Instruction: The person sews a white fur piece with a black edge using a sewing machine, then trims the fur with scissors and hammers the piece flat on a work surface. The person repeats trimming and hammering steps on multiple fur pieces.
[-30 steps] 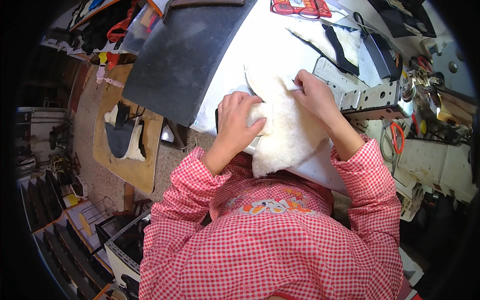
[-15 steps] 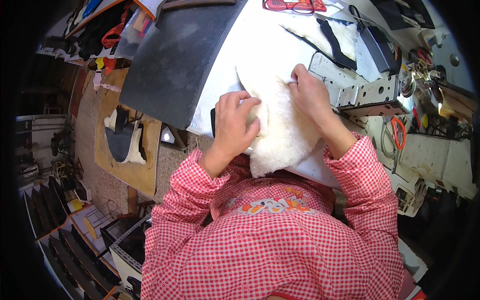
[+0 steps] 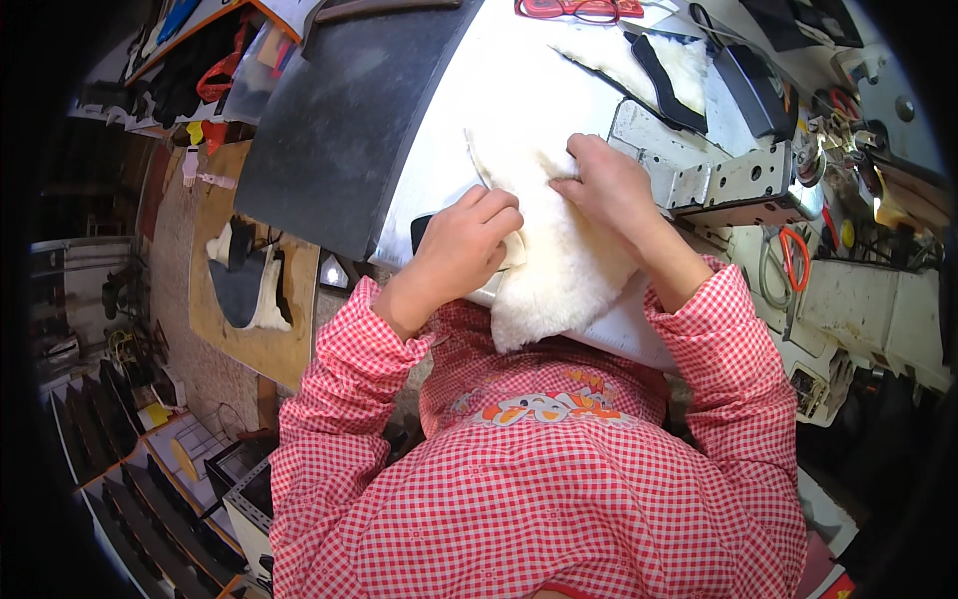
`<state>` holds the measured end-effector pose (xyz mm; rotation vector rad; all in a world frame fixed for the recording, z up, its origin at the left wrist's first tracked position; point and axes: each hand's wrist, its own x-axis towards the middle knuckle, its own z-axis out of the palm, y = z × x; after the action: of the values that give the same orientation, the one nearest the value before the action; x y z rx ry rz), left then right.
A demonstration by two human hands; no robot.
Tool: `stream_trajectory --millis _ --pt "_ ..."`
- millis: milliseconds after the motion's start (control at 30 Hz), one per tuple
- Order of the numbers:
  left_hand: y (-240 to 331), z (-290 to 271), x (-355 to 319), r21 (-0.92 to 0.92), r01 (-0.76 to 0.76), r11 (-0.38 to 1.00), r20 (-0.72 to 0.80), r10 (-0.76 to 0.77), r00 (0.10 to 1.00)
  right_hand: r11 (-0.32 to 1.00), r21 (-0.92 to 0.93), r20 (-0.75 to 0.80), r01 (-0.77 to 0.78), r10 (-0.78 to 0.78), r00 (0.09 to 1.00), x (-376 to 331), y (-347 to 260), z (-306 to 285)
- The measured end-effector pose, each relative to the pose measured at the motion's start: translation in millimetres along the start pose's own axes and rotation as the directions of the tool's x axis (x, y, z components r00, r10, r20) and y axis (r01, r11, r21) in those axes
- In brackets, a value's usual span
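A cream fleece piece (image 3: 564, 265) hangs over the front edge of the white table, its lower end close to my checked smock. My left hand (image 3: 467, 240) is closed on the fleece's left edge, where a fold of its smoother side turns up. At the upper right edge, my right hand (image 3: 614, 185) pinches the fleece between thumb and curled fingers. A thin strip of the edge stands up beyond my left hand. Partly hidden beside that hand is a small black object (image 3: 422, 232) whose kind I cannot make out.
A sewing machine's metal arm (image 3: 738, 190) reaches in from the right. Fleece pieces with a black strip (image 3: 667, 85) lie at the back, near red glasses (image 3: 596, 11). A black sheet (image 3: 344, 130) covers the table's left; orange-handled scissors (image 3: 795, 258) hang right.
My left hand has gone from spread fingers to a closed grip on the fleece's left edge. My right hand has shifted slightly left along the upper edge.
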<state>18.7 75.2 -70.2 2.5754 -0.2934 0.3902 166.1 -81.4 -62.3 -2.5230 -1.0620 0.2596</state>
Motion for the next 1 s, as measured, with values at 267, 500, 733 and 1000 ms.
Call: stream_trajectory --millis 267,500,733,1000 --pt "-4.7 5.7 -8.1 -0.158 0.078 0.984 -0.078 -0.092 0.993 1.0 -0.004 -0.014 0.002 -0.002 1.0 0.7 -0.1 6.0" --pt "-2.0 3.4 -5.0 -0.216 0.1 0.971 -0.081 -0.12 0.989 0.998 -0.057 -0.03 0.037 -0.039 0.999 1.5 -3.3 6.8" --pt "-0.6 5.9 -7.6 -0.247 0.144 0.958 -0.122 -0.178 0.976 0.998 -0.025 -0.02 0.058 -0.059 0.998 1.4 -3.4 6.3" --pt "15.3 14.5 -15.8 0.216 0.051 0.975 -0.139 -0.02 0.99 0.98 -0.074 -0.221 0.186 -0.198 0.955 -9.1 -8.7 1.0"
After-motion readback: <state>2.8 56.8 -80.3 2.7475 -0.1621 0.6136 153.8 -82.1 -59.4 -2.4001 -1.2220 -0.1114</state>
